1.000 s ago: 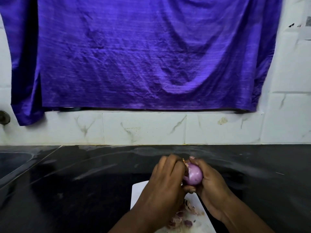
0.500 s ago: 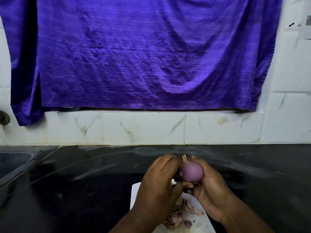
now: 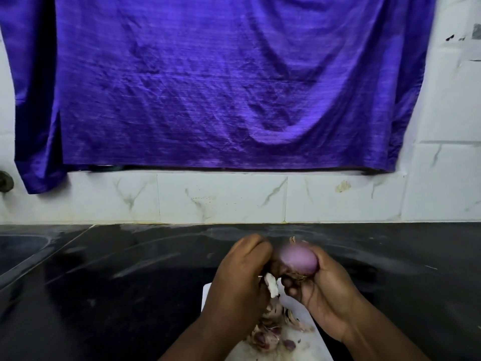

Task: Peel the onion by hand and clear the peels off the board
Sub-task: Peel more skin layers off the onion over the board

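Where right fingers [image 3: 291, 290] curl, the onion [image 3: 299, 257] rests.

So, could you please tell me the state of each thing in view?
onion: held above the board, mostly peeled
right hand: grips the onion
left hand: pinches the peel strip
peel strip: dangling beside the onion
loose peels: piled on the board
board: flat on the counter
purple cloth: hanging on the wall

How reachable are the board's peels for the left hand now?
Probably yes: the left hand hangs just above the peels on the board, nothing between. It is pinching a strip off the onion in the right hand, so must drop that first.
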{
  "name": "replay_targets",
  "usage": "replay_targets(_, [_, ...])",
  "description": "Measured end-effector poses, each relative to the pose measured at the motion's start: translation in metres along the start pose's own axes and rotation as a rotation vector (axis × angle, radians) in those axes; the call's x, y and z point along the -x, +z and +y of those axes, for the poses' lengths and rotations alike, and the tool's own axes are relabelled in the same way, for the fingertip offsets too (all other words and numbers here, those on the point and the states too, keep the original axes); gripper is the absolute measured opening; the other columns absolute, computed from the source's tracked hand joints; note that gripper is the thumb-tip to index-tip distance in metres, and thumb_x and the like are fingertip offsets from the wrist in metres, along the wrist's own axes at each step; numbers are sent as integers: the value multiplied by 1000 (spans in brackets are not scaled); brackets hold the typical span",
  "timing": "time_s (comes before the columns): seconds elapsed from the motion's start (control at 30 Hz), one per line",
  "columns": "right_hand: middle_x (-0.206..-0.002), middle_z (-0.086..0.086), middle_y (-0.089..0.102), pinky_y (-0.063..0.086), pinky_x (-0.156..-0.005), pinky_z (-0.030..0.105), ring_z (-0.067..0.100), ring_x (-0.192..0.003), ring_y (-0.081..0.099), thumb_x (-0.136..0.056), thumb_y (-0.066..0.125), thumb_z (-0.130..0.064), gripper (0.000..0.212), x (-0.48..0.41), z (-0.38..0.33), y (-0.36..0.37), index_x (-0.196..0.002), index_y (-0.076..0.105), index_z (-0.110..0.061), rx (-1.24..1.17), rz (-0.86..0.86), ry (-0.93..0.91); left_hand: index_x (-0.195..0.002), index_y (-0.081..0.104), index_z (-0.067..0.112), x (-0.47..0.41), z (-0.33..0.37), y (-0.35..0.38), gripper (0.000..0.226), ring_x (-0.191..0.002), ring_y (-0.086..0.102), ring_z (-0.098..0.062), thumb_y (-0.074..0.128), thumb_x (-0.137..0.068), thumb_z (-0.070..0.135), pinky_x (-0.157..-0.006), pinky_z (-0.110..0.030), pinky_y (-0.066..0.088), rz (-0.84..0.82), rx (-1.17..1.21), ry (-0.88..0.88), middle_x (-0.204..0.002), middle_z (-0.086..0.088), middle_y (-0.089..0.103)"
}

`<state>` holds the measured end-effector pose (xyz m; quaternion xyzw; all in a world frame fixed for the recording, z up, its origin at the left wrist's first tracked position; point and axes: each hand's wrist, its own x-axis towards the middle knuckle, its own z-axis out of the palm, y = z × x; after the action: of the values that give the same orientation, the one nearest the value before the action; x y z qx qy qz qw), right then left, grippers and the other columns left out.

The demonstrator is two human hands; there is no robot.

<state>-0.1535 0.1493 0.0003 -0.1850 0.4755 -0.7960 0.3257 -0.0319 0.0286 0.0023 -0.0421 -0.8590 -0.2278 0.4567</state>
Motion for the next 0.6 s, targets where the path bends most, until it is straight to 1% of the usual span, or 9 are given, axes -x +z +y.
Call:
replay_targets(0.1, [-80, 24, 66, 46, -44, 31, 22, -52, 55, -104, 51, -35, 43, 0, -1, -3, -108, 67, 4, 27, 33, 49, -79, 40, 36, 3, -7, -1, 48, -81, 48, -3, 63, -72, -5, -65, -16, 35, -84, -52, -93, -82, 18, 47])
replay_targets(0.2, [-83, 28, 68, 46, -43, 30, 23, -51, 56, -103, 50, -38, 51, -1, -1, -6, -118, 65, 9, 44, 52, 79, -82, 46, 29, 6, -15, 1, 32, -81, 48, -6, 67, -83, 6, -65, -20, 39, -157, -175, -169, -84, 13, 50])
replay_targets(0.27, [-88, 33, 70, 47, -43, 30, 23, -52, 57, -103, 51, -38, 52, -1, -2, -7, -123, 63, 8, 48, 50, 96, -88, 48, 29, 8, -18, 3, 22, -83, 50, -8, 63, -89, 13, -69, -30, 47, -196, -262, -237, -89, 12, 53])
replay_targets(0.3, [-91, 34, 71, 47, -44, 30, 23, -53, 58, -103, 51, -38, 51, 0, -2, -7, -124, 62, 7, 53, 49, 103, -89, 46, 31, 9, -18, 4, 22, -84, 50, -8, 62, -92, 16, -69, -32, 48, -198, -291, -253, -90, 13, 52])
replay_targets(0.37, [-92, 33, 72, 47, -45, 31, 23, -53, 59, -103, 52, -39, 50, 0, -1, -5, -123, 62, 5, 47, 43, 113, -88, 41, 38, 7, -17, 3, 29, -85, 48, -5, 62, -94, 19, -67, -27, 43, -157, -295, -215, -89, 19, 48])
replay_targets(0.43, [-86, 26, 71, 47, -45, 31, 23, -53, 59, -100, 55, -45, 54, 0, -2, -4, -120, 64, 4, 18, 34, 121, -98, 48, 44, 5, -13, 2, 27, -95, 53, -1, 63, -94, 22, -76, -21, 43, -91, -195, -135, -98, 25, 54])
replay_targets(0.47, [-86, 24, 71, 49, -46, 31, 24, -55, 60, -97, 56, -51, 60, 0, -2, -4, -118, 66, 4, -1, 12, 128, -110, 55, 44, 4, -10, 1, 26, -106, 56, 2, 63, -95, 24, -84, -18, 46, -71, -115, -99, -109, 27, 58])
replay_targets(0.53, [-101, 23, 75, 57, -57, 36, 29, -71, 69, -91, 56, -63, 73, 2, -4, -4, -116, 73, 4, -44, -81, 144, -132, 58, 41, 4, -6, 0, 38, -125, 56, 2, 67, -97, 30, -96, -11, 47, -81, 83, -46, -130, 28, 59])
replay_targets(0.6, [-116, 26, 74, 62, -67, 40, 32, -89, 74, -90, 54, -70, 80, 5, -6, -4, -118, 75, 3, -69, -176, 153, -136, 61, 35, 4, -4, 1, 45, -128, 58, -1, 76, -94, 32, -98, -10, 47, -122, 195, -5, -136, 25, 60])
